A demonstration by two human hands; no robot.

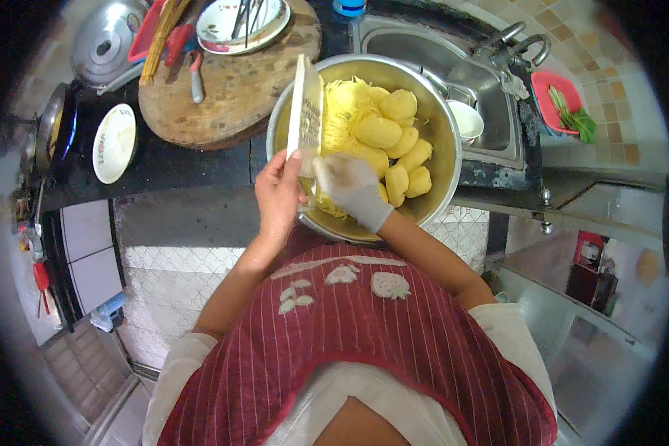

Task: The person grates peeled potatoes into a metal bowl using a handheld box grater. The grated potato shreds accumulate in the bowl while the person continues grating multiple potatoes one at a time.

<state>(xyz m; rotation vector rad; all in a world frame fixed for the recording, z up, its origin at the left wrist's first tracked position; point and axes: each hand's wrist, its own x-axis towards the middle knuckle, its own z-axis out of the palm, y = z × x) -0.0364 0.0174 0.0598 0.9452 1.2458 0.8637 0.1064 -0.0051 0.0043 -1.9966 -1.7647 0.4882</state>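
Note:
A large metal basin (451, 167) holds several peeled potatoes (378, 132) and a heap of fine yellow potato shreds (340, 106). My left hand (279, 187) grips the near end of a white grater (296, 108), which stands tilted on edge over the basin's left side. Its perforated face is turned toward the shreds. My right hand (348, 181), in a pale glove and blurred, is at the grater's lower face with its fingers curled. Whether a potato piece is under those fingers cannot be seen.
Left of the basin lies a round wooden chopping board (228, 106) with a peeler (196, 78) and stacked plates (212, 28). An oval dish (114, 143) and a wok (56, 128) over a blue flame are farther left. A sink (496, 122) with a white bowl (465, 120) is at right.

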